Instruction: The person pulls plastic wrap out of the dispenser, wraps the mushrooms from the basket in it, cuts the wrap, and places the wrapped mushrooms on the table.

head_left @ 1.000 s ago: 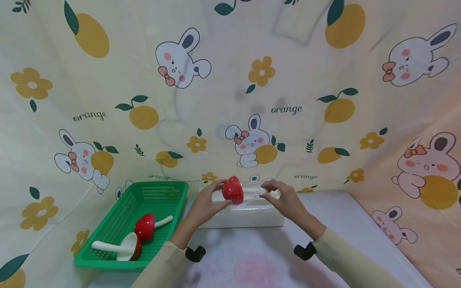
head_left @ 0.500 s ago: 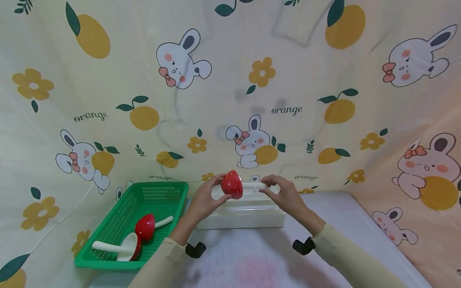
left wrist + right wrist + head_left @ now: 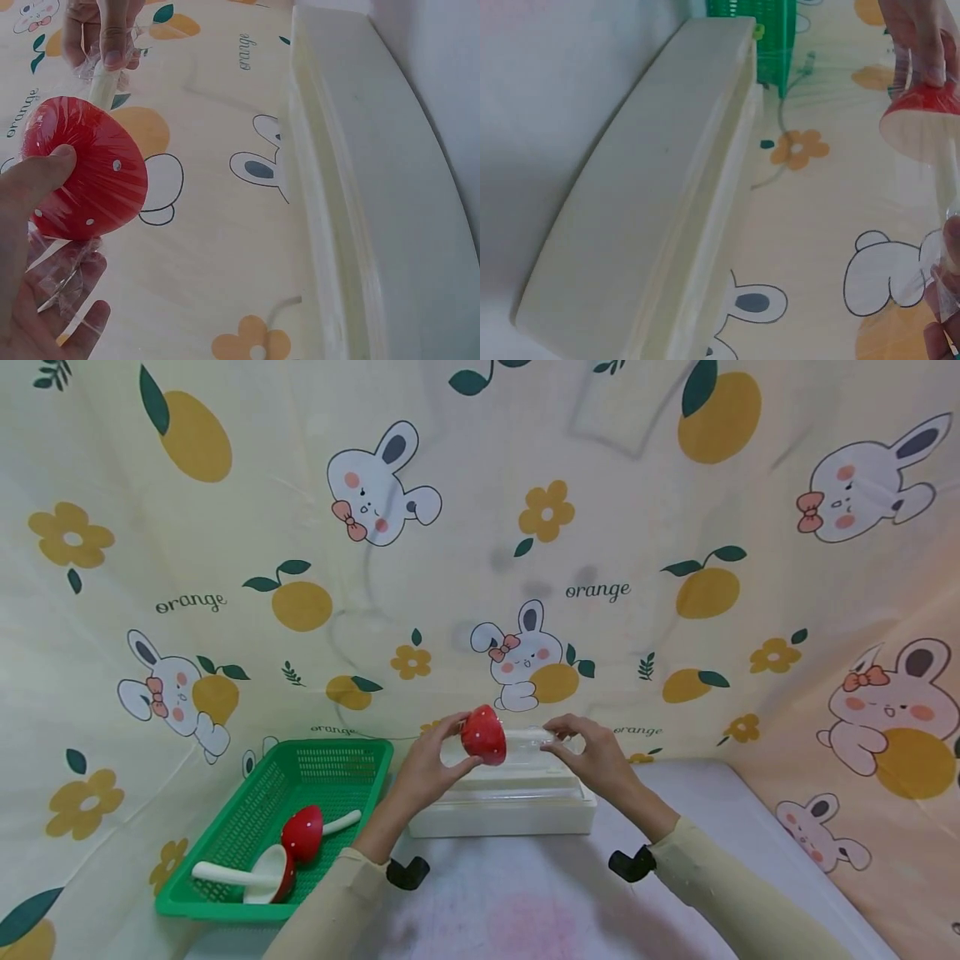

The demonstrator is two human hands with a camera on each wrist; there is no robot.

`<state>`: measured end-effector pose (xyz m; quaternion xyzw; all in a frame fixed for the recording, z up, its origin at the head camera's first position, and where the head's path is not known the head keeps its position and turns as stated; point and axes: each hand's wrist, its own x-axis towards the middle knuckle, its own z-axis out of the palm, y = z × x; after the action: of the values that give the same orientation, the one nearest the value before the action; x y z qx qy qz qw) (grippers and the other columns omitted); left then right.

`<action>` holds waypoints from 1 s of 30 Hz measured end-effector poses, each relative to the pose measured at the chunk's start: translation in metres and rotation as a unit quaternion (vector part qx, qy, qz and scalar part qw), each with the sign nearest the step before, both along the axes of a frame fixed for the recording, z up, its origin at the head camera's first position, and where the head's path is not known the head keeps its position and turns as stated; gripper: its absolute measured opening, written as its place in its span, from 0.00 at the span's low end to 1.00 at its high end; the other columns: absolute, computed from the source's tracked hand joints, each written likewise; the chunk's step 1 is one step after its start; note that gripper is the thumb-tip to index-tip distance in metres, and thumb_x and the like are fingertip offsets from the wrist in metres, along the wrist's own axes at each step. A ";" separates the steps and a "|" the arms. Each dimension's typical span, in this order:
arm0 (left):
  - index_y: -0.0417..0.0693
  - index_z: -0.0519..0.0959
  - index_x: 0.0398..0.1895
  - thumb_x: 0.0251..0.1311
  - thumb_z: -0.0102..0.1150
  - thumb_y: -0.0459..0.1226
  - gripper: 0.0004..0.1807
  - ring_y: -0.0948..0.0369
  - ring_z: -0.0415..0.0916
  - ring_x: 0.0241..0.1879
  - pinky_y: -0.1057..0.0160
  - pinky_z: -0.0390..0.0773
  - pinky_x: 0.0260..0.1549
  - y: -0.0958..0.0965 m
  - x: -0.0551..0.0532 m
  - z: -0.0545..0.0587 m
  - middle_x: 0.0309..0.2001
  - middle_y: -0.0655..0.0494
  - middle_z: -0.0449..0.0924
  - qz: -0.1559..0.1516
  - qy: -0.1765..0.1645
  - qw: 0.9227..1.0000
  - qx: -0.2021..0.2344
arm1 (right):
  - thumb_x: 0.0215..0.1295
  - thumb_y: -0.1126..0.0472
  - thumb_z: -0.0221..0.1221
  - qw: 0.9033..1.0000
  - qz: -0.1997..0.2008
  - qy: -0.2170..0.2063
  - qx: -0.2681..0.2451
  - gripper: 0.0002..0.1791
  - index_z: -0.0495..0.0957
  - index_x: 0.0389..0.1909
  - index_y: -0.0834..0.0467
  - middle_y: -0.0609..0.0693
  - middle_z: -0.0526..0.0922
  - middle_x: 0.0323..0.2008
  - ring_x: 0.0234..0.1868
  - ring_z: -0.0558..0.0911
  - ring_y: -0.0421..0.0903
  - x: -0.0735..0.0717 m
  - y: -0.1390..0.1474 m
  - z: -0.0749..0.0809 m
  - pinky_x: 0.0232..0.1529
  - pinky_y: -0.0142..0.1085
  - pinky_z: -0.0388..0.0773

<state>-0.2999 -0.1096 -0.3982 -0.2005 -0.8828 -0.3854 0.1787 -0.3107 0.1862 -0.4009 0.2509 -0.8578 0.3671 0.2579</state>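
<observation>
A decorative mushroom (image 3: 483,735) with a white-spotted red cap and a white stem is held sideways above a white cling film dispenser (image 3: 502,820). My left hand (image 3: 422,772) holds the cap, its thumb on the red face. Clear cling film (image 3: 56,289) covers the cap and bunches by the left fingers in the left wrist view. At the stem's far end, my right hand (image 3: 609,764) pinches the film-wrapped stem. The cap's pale underside shows in the right wrist view, where the right fingers are partly cut off by the frame edge.
A green plastic basket (image 3: 386,747) stands at the left of the table. Inside lie two more mushrooms, one red-cap side up (image 3: 302,833) and one showing its white underside (image 3: 264,878). A patterned cloth with rabbits and oranges (image 3: 442,568) hangs behind the table.
Both hands have risen with the mushroom, away from the dispenser, whose top now shows more. The basket and its mushrooms stay where they were.
</observation>
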 end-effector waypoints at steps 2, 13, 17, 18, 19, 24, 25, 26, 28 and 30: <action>0.55 0.70 0.78 0.59 0.82 0.42 0.44 0.51 0.75 0.70 0.41 0.78 0.66 0.000 0.000 0.001 0.71 0.53 0.79 0.000 0.004 1.000 0.001 | 0.66 0.60 0.76 1.000 0.001 0.000 -0.001 0.18 0.86 0.55 0.52 0.48 0.90 0.49 0.48 0.87 0.47 0.000 0.000 0.002 0.57 0.55 0.86; 0.56 0.70 0.78 0.59 0.82 0.41 0.44 0.52 0.76 0.68 0.41 0.78 0.66 0.001 0.003 0.009 0.70 0.55 0.79 -0.002 0.028 1.000 0.009 | 0.67 0.61 0.75 1.000 0.000 0.002 -0.010 0.17 0.86 0.55 0.51 0.51 0.90 0.50 0.48 0.87 0.48 0.000 0.000 0.010 0.56 0.54 0.86; 0.57 0.70 0.78 0.59 0.82 0.42 0.44 0.53 0.76 0.68 0.41 0.77 0.67 0.001 0.004 0.011 0.71 0.56 0.79 0.000 0.028 1.000 0.010 | 0.67 0.61 0.75 1.000 0.001 0.006 -0.011 0.17 0.86 0.55 0.52 0.50 0.90 0.49 0.48 0.87 0.48 0.001 0.000 0.013 0.57 0.54 0.86; 0.57 0.70 0.78 0.59 0.82 0.42 0.45 0.53 0.76 0.69 0.41 0.77 0.67 0.001 0.004 0.012 0.71 0.57 0.78 0.000 0.027 1.000 0.011 | 0.67 0.61 0.75 1.000 0.002 0.008 -0.011 0.17 0.86 0.55 0.52 0.50 0.90 0.49 0.47 0.87 0.48 0.001 0.000 0.013 0.56 0.54 0.86; 0.57 0.69 0.78 0.59 0.82 0.42 0.44 0.53 0.75 0.69 0.41 0.77 0.67 0.001 0.004 0.013 0.71 0.57 0.78 -0.001 0.028 1.000 0.010 | 0.67 0.61 0.75 1.000 0.002 0.010 -0.011 0.17 0.86 0.55 0.52 0.50 0.90 0.49 0.48 0.87 0.48 0.000 0.000 0.014 0.57 0.54 0.86; 0.56 0.69 0.79 0.59 0.81 0.40 0.45 0.52 0.75 0.69 0.40 0.77 0.67 0.001 0.006 0.017 0.71 0.54 0.79 -0.010 0.033 0.999 0.016 | 0.67 0.61 0.75 1.000 0.006 0.014 -0.013 0.18 0.86 0.56 0.55 0.51 0.90 0.49 0.48 0.87 0.49 0.000 0.001 0.017 0.58 0.55 0.85; 0.55 0.69 0.79 0.59 0.81 0.40 0.45 0.51 0.75 0.69 0.40 0.76 0.67 0.001 0.006 0.018 0.71 0.54 0.78 -0.012 0.033 0.999 0.018 | 0.67 0.61 0.75 1.000 0.007 0.013 -0.014 0.18 0.86 0.56 0.55 0.51 0.90 0.50 0.48 0.87 0.49 0.000 0.001 0.017 0.58 0.56 0.85; 0.55 0.69 0.79 0.59 0.82 0.40 0.45 0.51 0.75 0.69 0.40 0.76 0.67 0.001 0.007 0.019 0.71 0.54 0.78 -0.013 0.033 0.999 0.020 | 0.67 0.61 0.75 1.000 0.007 0.011 -0.015 0.18 0.86 0.56 0.55 0.51 0.90 0.50 0.48 0.87 0.49 0.000 0.001 0.018 0.58 0.56 0.85; 0.55 0.69 0.79 0.59 0.82 0.40 0.45 0.51 0.75 0.69 0.40 0.77 0.66 0.001 0.008 0.019 0.71 0.54 0.78 -0.014 0.034 0.999 0.022 | 0.67 0.61 0.75 1.000 0.005 0.010 -0.015 0.18 0.86 0.56 0.55 0.50 0.90 0.50 0.49 0.87 0.49 0.001 0.001 0.019 0.58 0.56 0.85; 0.56 0.69 0.79 0.58 0.82 0.40 0.46 0.51 0.75 0.69 0.41 0.78 0.66 0.001 0.008 0.020 0.71 0.55 0.78 -0.013 0.035 0.999 0.024 | 0.66 0.61 0.75 1.000 0.005 0.011 -0.015 0.18 0.86 0.56 0.55 0.49 0.90 0.50 0.48 0.87 0.49 0.002 0.001 0.021 0.57 0.55 0.85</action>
<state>-0.2915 -0.1082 -0.3781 -0.2214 -0.8638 -0.4015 0.2090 -0.3088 0.1871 -0.3801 0.2550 -0.8481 0.3782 0.2696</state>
